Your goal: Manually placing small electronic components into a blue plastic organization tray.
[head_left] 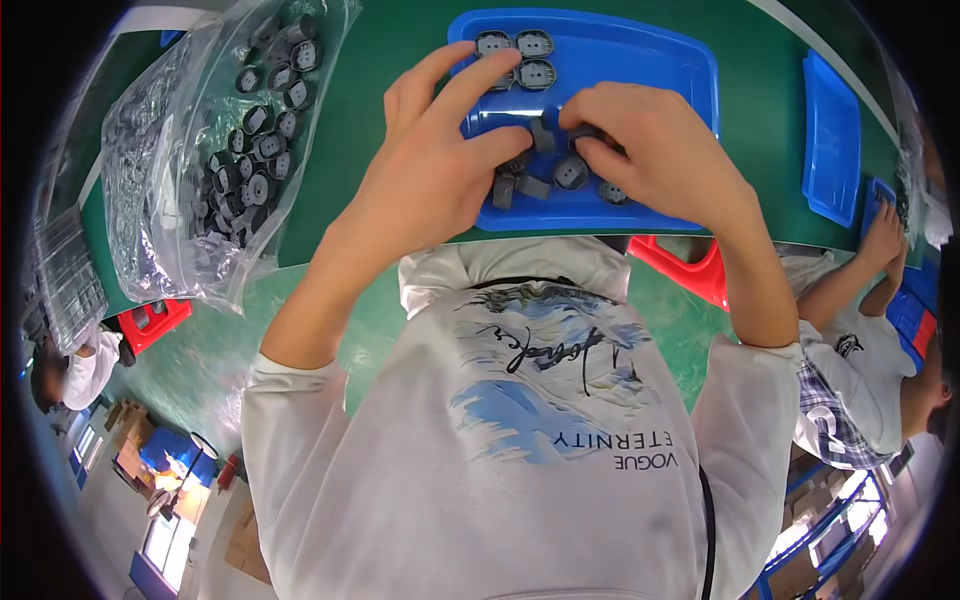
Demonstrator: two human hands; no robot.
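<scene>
My left hand (pixel 430 160) is spread over the left side of a blue tray (pixel 650 60). Its fingertips reach a block of grey round-ended plastic caps (pixel 537 74) in the far left corner, and its thumb lies beside loose caps nearer me. Curled over the tray's middle, my right hand (pixel 655 145) has thumb and index finger closed around a dark grey cap (pixel 588 132), mostly hidden by the fingers. Several loose caps (pixel 570 172) lie between the hands, some upright and some on their sides.
A clear plastic bag (pixel 200 120) of similar caps lies on the green table (pixel 400 25) to the left. Another blue tray (pixel 832 140) stands on the right. Red stools (pixel 690 272) show below the table edge. Another person's hand (pixel 882 238) is at the far right.
</scene>
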